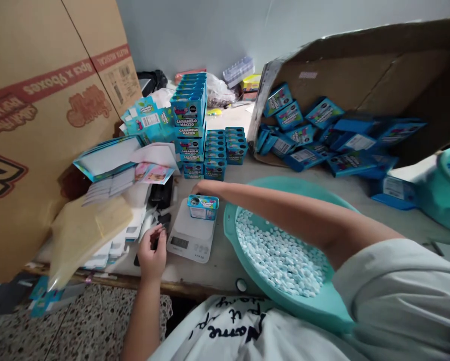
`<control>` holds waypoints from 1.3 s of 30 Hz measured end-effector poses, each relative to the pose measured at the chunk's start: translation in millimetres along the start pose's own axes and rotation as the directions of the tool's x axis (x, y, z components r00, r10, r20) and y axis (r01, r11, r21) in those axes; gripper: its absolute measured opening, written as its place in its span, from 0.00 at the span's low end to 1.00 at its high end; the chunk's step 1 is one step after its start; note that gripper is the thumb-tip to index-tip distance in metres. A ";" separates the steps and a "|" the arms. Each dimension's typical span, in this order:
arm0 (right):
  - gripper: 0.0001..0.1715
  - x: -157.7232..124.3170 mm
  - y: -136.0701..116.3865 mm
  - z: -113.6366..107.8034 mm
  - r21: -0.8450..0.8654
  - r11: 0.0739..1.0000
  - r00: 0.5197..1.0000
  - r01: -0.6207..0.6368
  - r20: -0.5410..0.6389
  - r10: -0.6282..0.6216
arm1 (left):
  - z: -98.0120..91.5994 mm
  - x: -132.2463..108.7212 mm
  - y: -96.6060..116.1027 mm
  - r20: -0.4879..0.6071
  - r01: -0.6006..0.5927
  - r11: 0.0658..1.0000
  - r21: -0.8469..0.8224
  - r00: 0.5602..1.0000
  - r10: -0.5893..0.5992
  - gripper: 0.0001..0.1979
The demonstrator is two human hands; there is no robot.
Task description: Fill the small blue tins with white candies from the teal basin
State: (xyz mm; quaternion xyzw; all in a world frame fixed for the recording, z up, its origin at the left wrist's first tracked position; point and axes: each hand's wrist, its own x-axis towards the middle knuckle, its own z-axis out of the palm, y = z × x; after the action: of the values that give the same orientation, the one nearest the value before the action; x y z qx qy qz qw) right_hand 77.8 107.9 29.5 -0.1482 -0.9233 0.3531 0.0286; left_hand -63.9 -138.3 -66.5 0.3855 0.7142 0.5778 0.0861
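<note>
A small blue candy box [203, 207] stands on the white digital scale [194, 232], its top showing a dark round spot at one end. My right arm reaches across the teal basin [230, 220] of small pale candies [281, 253]. Just behind the box is my right hand [201, 187], its fingers mostly hidden. To the left of the scale, my left hand [153, 249] is raised with curled fingers near a dark item; what it holds, if anything, is too small to name.
Stacked blue boxes [189, 115] stand behind the scale. An open carton [375, 80] with loose blue boxes lies at the right. Flat cardboard sleeves [108, 155], a yellowish plastic bag [85, 225] and a tall carton [40, 100] are at the left.
</note>
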 end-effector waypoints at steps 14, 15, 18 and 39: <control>0.12 -51.7 -68.1 -40.5 -0.149 0.975 0.985 0.166 -0.022 -0.171 | -2.1 1.5 1.1 0.030 0.058 0.998 -0.001 0.998 -0.057 0.20; 0.14 -53.2 -68.9 -36.3 -0.186 0.971 0.986 0.153 -0.033 -0.162 | -1.9 1.4 1.2 0.033 0.058 0.998 0.005 0.998 -0.058 0.20; 0.24 -60.4 -71.0 -32.8 -0.262 0.963 0.993 0.056 -0.089 -0.082 | -1.3 1.3 1.7 0.052 0.056 0.998 0.026 0.997 -0.058 0.21; 0.45 -78.9 -79.1 -25.5 -0.496 0.844 0.979 -0.202 -0.130 0.158 | 3.3 7.1 6.3 0.243 -0.135 0.970 0.204 0.966 0.084 0.19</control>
State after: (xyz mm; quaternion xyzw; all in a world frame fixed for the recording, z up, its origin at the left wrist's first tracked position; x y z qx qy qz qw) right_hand 137.1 45.2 105.0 -0.2511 -0.9635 0.0927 -0.0059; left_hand -64.1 -130.9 -59.6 0.4968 0.7359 0.4504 0.0940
